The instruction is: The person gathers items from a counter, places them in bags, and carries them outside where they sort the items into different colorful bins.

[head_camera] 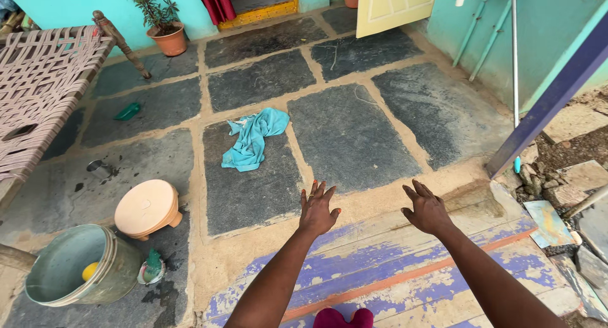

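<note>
We hold our left hand [318,209] and right hand [425,208] out, fingers spread, empty, above the painted step [380,271]; a turquoise cloth [253,138] lies beyond it.

woven cot [38,81], potted plant [166,30], round stool [147,207], green bucket [76,271]

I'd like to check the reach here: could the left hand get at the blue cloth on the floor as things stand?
Probably yes, with a lean forward: the left hand is open and empty, and only bare stone floor lies between it and the blue cloth.
</note>
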